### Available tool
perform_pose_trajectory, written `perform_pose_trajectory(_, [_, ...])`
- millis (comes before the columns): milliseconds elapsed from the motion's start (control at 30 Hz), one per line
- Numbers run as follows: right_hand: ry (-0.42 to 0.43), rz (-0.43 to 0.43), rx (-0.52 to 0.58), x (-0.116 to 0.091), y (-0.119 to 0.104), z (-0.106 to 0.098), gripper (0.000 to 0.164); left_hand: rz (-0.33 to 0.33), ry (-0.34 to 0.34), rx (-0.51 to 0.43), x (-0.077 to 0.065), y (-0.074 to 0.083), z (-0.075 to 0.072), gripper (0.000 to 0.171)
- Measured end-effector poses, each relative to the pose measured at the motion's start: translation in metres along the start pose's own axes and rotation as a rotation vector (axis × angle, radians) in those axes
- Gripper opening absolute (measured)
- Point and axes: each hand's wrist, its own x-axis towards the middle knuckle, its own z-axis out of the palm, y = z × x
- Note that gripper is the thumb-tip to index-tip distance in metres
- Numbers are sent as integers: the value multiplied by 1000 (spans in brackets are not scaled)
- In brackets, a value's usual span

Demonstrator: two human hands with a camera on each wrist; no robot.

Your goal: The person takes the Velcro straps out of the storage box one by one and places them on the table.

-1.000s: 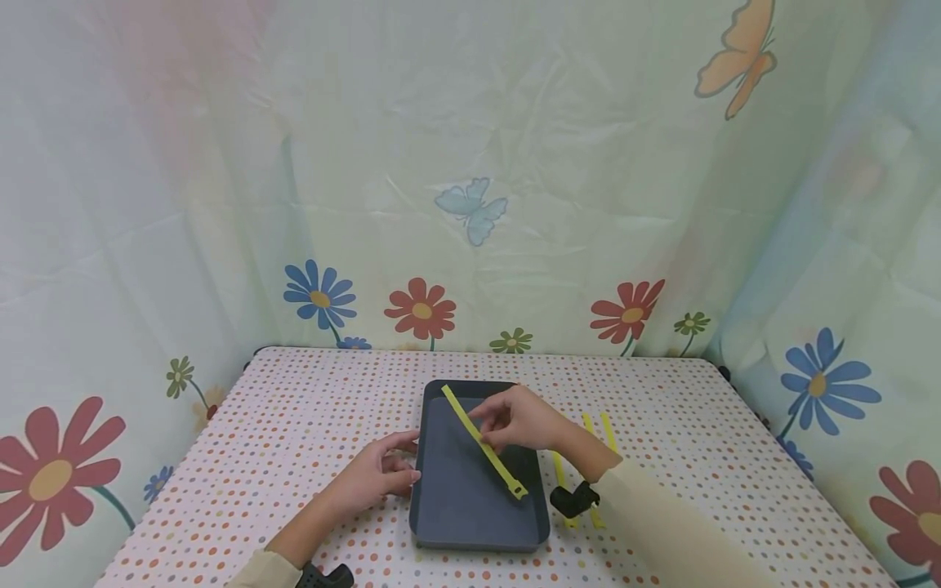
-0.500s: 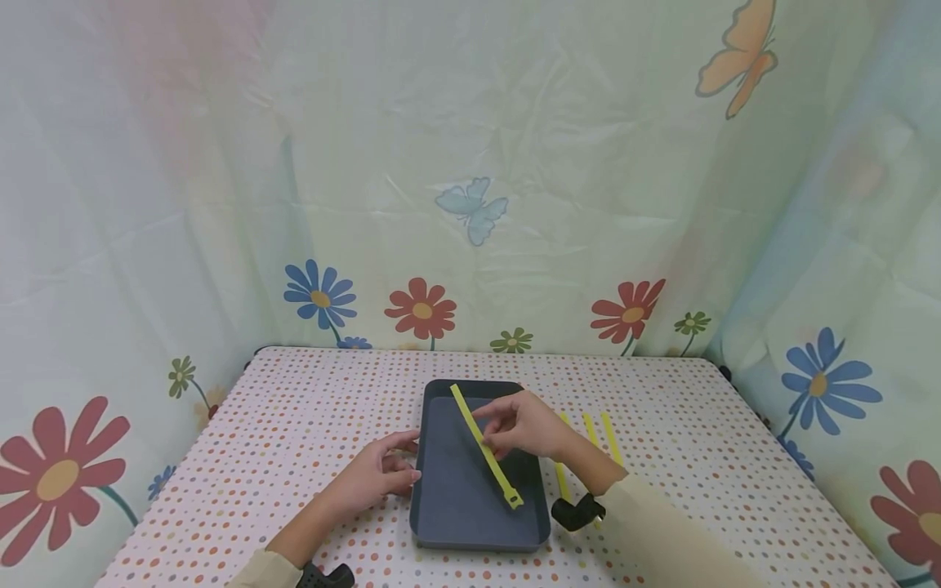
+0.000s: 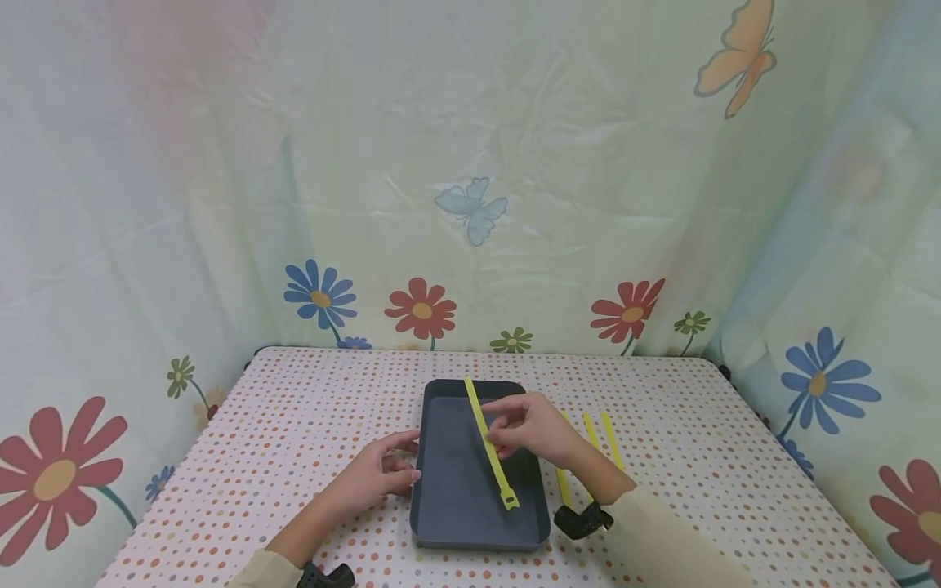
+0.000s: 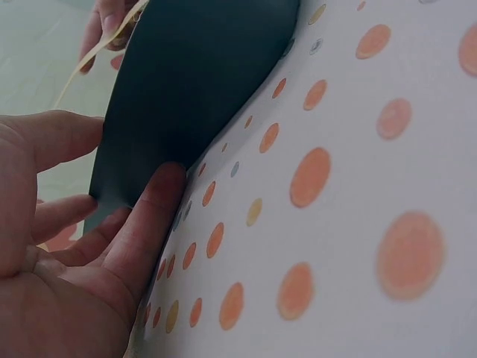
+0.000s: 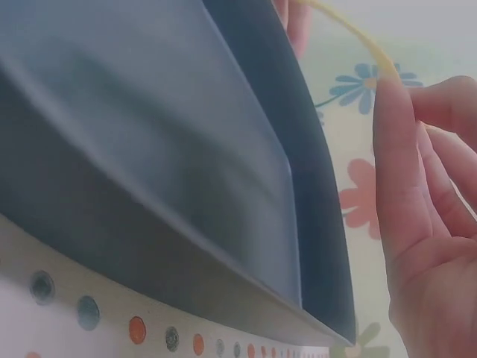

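A dark grey rectangular tray [image 3: 450,498] lies on the table. Against its left side rest the fingertips of my left hand [image 3: 373,472], touching the outer wall [image 4: 179,74] in the left wrist view. Over the tray, my right hand [image 3: 535,426] pinches a yellow cable strap [image 3: 483,429] near its middle between thumb and fingers. The strap's slotted head [image 3: 510,498] points toward me, its plain end away. In the right wrist view the strap [image 5: 361,36] curves up from the fingertips, above the tray's rim.
Several more yellow straps [image 3: 612,437] lie side by side right of the tray, partly hidden by the right forearm. A dotted cloth [image 3: 331,408] covers the table. Curtains printed with flowers and butterflies [image 3: 470,208] hang behind and at both sides.
My right hand has shifted slightly right with the strap, which has turned to stand more nearly lengthwise along the tray. The left hand and the tray have stayed put.
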Motion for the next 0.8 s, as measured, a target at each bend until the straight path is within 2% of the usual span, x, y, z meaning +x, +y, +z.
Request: perform_pose_trajectory(800, [233, 38, 122, -13, 14, 0, 54, 9, 3, 24, -1, 1, -1, 68])
